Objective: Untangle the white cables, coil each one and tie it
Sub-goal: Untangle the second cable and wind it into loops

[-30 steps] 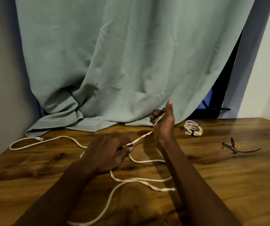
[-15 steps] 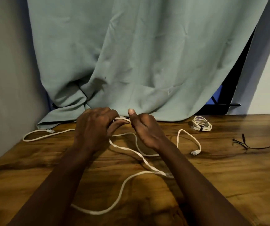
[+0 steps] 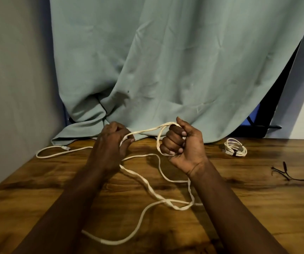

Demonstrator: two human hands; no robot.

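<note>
While I watch through the head camera, both hands are raised just above the table (image 3: 257,208), in front of the curtain (image 3: 166,61). The left grip (image 3: 111,143) pinches the loose cable (image 3: 148,129). The right grip (image 3: 182,143) is clenched round a loop of that same cable, with the palm turned toward me. A short span runs between the two hands. I judge that the right hand serves as the form for the first turn of a coil while the left feeds and steadies the line.

The remaining length lies slack on the table, crossing itself once near the right forearm, and this crossing probably needs clearing before it is wound in. One end, with its plug (image 3: 66,147), lies far left beside the curtain hem.

Count: two white cables. One is the loose cable in hand. The other is a coiled cable (image 3: 235,149), already bound with a dark tie and set aside at the back right, well apart from the work. Black ties (image 3: 285,171) lie at the far right, seemingly kept ready; I cannot tell how many there are.
</note>
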